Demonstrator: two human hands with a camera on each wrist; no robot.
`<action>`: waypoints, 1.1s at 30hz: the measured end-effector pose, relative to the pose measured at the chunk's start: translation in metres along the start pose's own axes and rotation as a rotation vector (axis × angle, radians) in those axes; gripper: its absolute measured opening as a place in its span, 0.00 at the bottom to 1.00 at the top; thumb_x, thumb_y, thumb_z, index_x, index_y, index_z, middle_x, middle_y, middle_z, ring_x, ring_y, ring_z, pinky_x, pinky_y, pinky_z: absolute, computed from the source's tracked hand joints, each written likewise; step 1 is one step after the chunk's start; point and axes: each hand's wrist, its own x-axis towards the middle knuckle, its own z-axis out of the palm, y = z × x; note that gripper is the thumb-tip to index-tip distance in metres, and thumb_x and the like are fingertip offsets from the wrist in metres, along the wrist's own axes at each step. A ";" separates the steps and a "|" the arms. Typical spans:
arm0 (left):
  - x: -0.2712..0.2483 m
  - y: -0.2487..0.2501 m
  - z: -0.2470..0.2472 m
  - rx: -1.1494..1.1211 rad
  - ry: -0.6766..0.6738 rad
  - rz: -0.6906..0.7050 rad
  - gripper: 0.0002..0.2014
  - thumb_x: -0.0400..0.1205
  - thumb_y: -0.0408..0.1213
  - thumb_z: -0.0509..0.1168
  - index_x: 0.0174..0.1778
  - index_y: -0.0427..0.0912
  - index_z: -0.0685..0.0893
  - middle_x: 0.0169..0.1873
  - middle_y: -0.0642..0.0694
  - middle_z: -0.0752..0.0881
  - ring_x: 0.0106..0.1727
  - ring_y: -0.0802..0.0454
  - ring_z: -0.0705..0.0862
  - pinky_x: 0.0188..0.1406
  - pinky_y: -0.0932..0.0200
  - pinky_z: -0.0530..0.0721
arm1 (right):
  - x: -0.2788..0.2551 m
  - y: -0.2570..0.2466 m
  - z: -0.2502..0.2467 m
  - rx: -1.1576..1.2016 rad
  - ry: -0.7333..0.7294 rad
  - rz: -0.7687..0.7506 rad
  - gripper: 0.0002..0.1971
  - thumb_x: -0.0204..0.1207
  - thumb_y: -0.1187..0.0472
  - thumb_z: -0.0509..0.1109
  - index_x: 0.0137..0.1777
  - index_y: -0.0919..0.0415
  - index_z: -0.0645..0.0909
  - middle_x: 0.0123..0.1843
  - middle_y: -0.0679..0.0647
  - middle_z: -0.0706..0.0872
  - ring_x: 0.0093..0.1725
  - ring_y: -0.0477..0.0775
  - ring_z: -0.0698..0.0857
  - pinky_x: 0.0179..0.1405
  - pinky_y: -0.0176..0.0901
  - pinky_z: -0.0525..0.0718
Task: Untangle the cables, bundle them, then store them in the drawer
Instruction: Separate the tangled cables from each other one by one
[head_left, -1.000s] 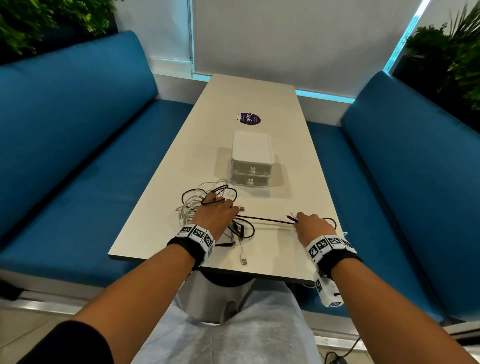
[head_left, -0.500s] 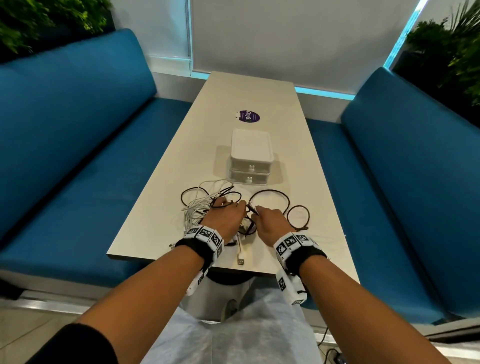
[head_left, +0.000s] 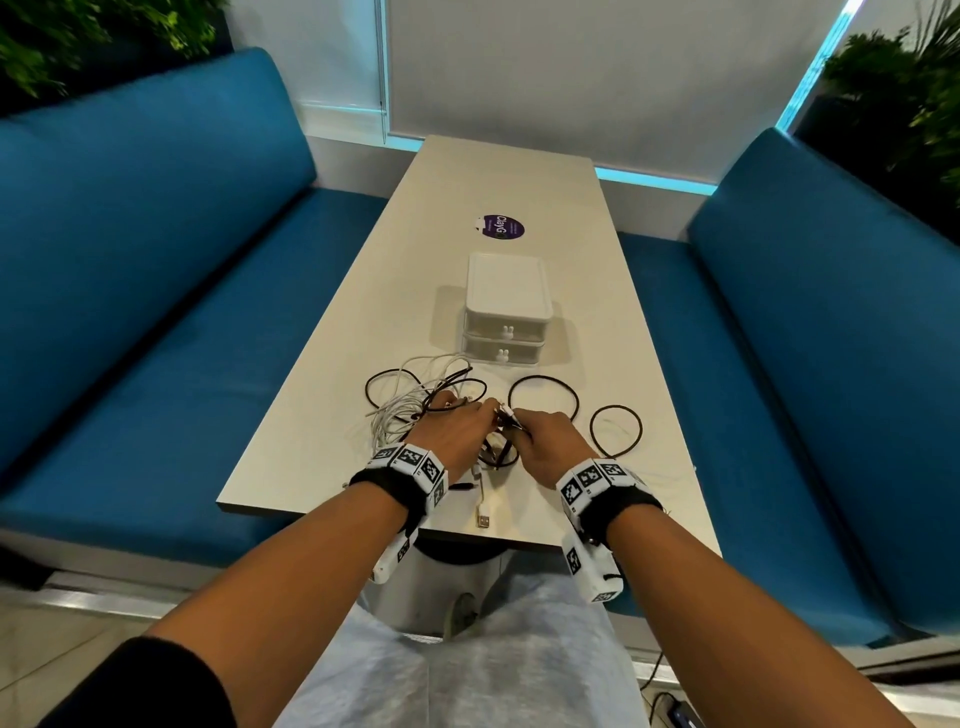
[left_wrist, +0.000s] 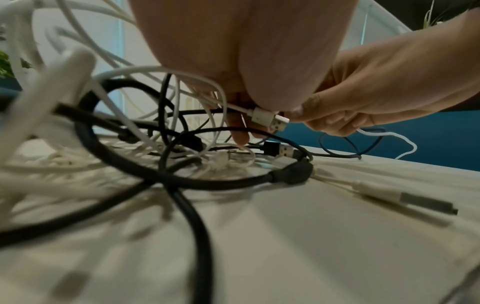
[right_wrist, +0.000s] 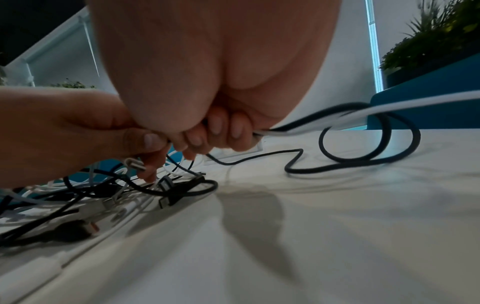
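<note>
A tangle of white and black cables (head_left: 415, 402) lies on the table's near end, in front of a small white two-drawer unit (head_left: 506, 312) whose drawers are closed. My left hand (head_left: 475, 415) sits over the tangle and pinches a white USB plug (left_wrist: 270, 121) between thumb and fingers. Right against it, my right hand (head_left: 524, 423) is curled round a black cable (right_wrist: 369, 158) and a white cable (right_wrist: 389, 105). The black cable lies in two loops (head_left: 615, 431) to the right of that hand. A loose white USB plug (head_left: 484, 519) lies near the table's front edge.
The long pale table (head_left: 519, 182) carries a purple sticker (head_left: 503, 227) beyond the drawer unit. Blue benches (head_left: 156, 312) (head_left: 805, 364) run along both sides. Plants stand in the back corners. My lap is below the front edge.
My right hand has come in from the right to meet the left hand. The black cable it had pulled straight now lies slack in two loops. The left hand stayed on the tangle.
</note>
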 end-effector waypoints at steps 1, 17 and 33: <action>0.000 -0.001 0.001 -0.015 -0.003 0.001 0.11 0.83 0.26 0.53 0.57 0.45 0.71 0.52 0.46 0.85 0.54 0.44 0.82 0.70 0.50 0.68 | 0.000 0.000 -0.001 -0.014 -0.016 0.008 0.11 0.84 0.54 0.62 0.49 0.59 0.82 0.42 0.59 0.88 0.44 0.63 0.85 0.40 0.48 0.80; 0.001 -0.030 0.008 -0.025 0.011 -0.015 0.14 0.83 0.32 0.57 0.59 0.54 0.79 0.48 0.54 0.87 0.54 0.48 0.85 0.61 0.51 0.64 | -0.009 0.043 -0.046 -0.464 -0.059 0.282 0.15 0.86 0.47 0.55 0.59 0.52 0.79 0.50 0.58 0.83 0.49 0.63 0.85 0.46 0.51 0.85; 0.006 -0.011 0.002 0.062 0.019 -0.056 0.05 0.86 0.35 0.58 0.56 0.48 0.73 0.36 0.50 0.85 0.43 0.43 0.85 0.55 0.48 0.71 | 0.006 -0.024 -0.006 -0.190 -0.002 0.151 0.14 0.85 0.50 0.56 0.52 0.58 0.79 0.49 0.62 0.86 0.52 0.66 0.83 0.48 0.56 0.84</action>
